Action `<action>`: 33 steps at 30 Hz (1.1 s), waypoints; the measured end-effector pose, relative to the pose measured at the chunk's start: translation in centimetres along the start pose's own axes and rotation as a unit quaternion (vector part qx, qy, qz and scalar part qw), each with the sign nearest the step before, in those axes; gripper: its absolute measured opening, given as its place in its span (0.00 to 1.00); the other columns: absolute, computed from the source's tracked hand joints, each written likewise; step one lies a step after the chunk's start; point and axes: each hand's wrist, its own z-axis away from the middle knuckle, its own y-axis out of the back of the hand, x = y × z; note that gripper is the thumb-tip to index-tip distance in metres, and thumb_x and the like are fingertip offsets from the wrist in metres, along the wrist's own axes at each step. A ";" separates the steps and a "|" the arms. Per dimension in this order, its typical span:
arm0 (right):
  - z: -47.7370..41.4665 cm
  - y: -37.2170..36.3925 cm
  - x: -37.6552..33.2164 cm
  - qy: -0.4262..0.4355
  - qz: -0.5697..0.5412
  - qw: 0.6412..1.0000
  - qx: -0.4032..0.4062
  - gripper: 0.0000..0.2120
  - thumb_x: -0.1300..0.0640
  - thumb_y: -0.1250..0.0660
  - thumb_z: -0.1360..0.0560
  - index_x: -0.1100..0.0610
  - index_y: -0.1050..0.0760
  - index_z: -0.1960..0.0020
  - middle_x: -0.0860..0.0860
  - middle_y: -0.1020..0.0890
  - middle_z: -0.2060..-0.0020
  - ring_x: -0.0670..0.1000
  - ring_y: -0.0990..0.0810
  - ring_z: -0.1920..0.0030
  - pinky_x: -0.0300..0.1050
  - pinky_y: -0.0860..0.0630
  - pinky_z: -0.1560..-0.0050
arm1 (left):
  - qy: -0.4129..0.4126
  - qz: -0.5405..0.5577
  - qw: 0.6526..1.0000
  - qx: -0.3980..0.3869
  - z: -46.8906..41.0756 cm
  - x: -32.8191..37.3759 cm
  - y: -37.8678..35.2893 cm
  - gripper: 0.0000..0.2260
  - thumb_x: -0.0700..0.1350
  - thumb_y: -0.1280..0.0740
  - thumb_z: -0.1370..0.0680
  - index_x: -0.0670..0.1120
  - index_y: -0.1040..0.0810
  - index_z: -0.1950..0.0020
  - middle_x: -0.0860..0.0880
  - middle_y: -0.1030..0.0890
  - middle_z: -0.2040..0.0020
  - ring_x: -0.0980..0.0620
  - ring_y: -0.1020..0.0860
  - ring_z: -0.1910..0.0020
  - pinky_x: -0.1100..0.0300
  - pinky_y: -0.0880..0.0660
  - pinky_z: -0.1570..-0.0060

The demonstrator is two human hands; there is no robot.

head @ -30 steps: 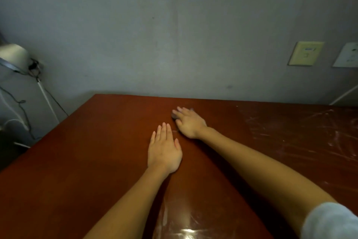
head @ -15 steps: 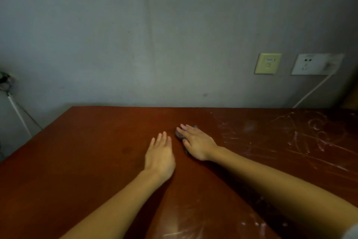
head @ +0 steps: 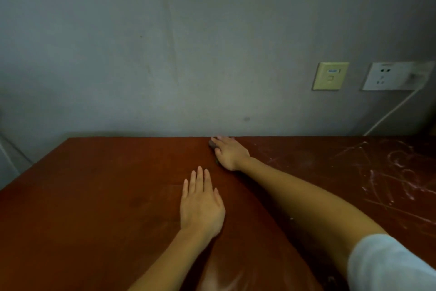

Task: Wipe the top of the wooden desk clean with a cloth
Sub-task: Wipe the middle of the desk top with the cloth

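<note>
The wooden desk (head: 106, 196) fills the lower half of the view, and its long side runs from left to right along the grey wall (head: 165, 54). The left part of the top looks clean and evenly red-brown, while the right part carries many white smears (head: 389, 172) and scratch-like lines. The right hand (head: 230, 152) is stretched to the far edge of the desk, almost at the wall, and it lies just at the border between the clean part and the dirty part. Its fingers are straight and close together, and they press flat on the cloth (head: 211, 143). Only a small dark piece of it shows beside the fingertips, so I cannot tell its shape. The left hand (head: 200, 205) rests flat on the clean wood, nearer to the person, with straight fingers a little apart, and it holds nothing. The smears lie to the right of the cloth, and the right hand is clearly the nearer one. So I judge the next stroke must go rightward, or back toward the person on that side.
</note>
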 end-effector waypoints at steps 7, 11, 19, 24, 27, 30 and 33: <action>-0.4 0.7 5.0 -0.080 0.006 0.997 0.016 0.24 0.52 0.54 0.17 0.57 0.47 0.23 0.56 0.45 0.23 0.53 0.47 0.23 0.47 0.52 0.24 | -0.006 -0.002 1.000 -0.009 -0.7 -0.1 -0.1 0.25 0.52 0.58 0.17 0.46 0.60 0.21 0.49 0.61 0.21 0.52 0.61 0.23 0.53 0.60 0.24; 1.9 1.1 6.2 -0.096 0.015 0.995 0.013 0.24 0.52 0.55 0.17 0.57 0.49 0.22 0.55 0.47 0.23 0.53 0.50 0.23 0.47 0.54 0.25 | -0.005 -0.004 1.000 -0.011 -0.6 -0.1 -0.1 0.25 0.52 0.58 0.17 0.46 0.60 0.21 0.49 0.60 0.21 0.52 0.61 0.23 0.53 0.60 0.24; 7.8 0.2 2.7 -0.052 0.028 0.998 0.005 0.25 0.50 0.55 0.17 0.55 0.52 0.22 0.54 0.50 0.22 0.52 0.52 0.23 0.47 0.58 0.25 | -0.003 -0.005 1.000 -0.010 -0.5 0.1 0.0 0.26 0.52 0.58 0.17 0.45 0.59 0.21 0.48 0.60 0.21 0.51 0.60 0.23 0.53 0.60 0.24; 6.8 -0.6 -0.2 0.001 0.033 0.999 -0.005 0.25 0.50 0.55 0.17 0.54 0.51 0.22 0.53 0.50 0.22 0.51 0.53 0.23 0.47 0.59 0.25 | -0.002 -0.007 1.000 -0.003 -0.4 0.3 0.1 0.25 0.51 0.58 0.17 0.44 0.59 0.21 0.47 0.59 0.21 0.50 0.60 0.23 0.53 0.60 0.24; 5.0 -0.7 -1.0 0.024 0.028 0.999 -0.009 0.24 0.50 0.55 0.17 0.54 0.50 0.22 0.53 0.49 0.22 0.51 0.52 0.23 0.47 0.58 0.25 | -0.001 -0.011 1.000 0.000 -0.5 0.3 0.1 0.25 0.51 0.58 0.17 0.44 0.59 0.21 0.47 0.59 0.21 0.50 0.60 0.23 0.53 0.60 0.24; 2.6 -0.7 -1.3 0.024 0.012 1.000 -0.007 0.24 0.51 0.55 0.17 0.54 0.49 0.22 0.53 0.48 0.23 0.51 0.51 0.23 0.47 0.57 0.25 | -0.002 -0.012 1.000 0.000 -0.6 0.3 0.1 0.25 0.52 0.58 0.17 0.45 0.60 0.21 0.48 0.60 0.21 0.51 0.61 0.23 0.53 0.60 0.24; 0.5 -0.5 -0.8 0.004 -0.005 1.000 -0.006 0.24 0.51 0.55 0.17 0.55 0.48 0.22 0.54 0.47 0.23 0.52 0.50 0.23 0.47 0.56 0.25 | 0.000 -0.011 1.000 0.003 -0.8 0.1 -0.2 0.26 0.52 0.58 0.17 0.45 0.60 0.21 0.48 0.60 0.21 0.51 0.61 0.23 0.52 0.59 0.24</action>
